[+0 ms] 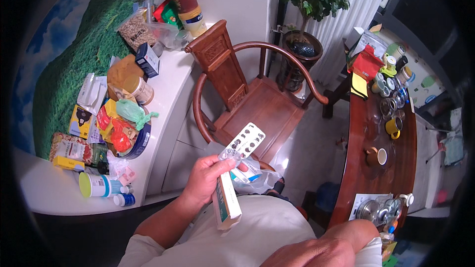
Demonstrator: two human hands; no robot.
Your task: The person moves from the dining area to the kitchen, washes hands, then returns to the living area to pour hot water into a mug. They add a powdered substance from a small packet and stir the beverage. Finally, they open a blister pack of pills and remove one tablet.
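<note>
My left hand (204, 178) holds a blister pack of pills (248, 140) by its lower end, with several of its pockets pressed open or dark. The same hand grips a narrow green and white medicine box (226, 204), which hangs below the fingers towards my shirt. Just past the fingers lies a clear plastic bag (265, 178) with a white and blue box (248, 175) in it. Of my right side, only the bent arm shows at the lower right edge; the right hand is out of view.
A carved wooden armchair (259, 118) stands ahead. On the left, a white counter (167, 92) bears packets, jars and a round tin (143, 142). To the right, a dark wooden table (356, 148) holds mugs, glassware and a red bag (365, 65). A potted plant (302, 50) stands behind the chair.
</note>
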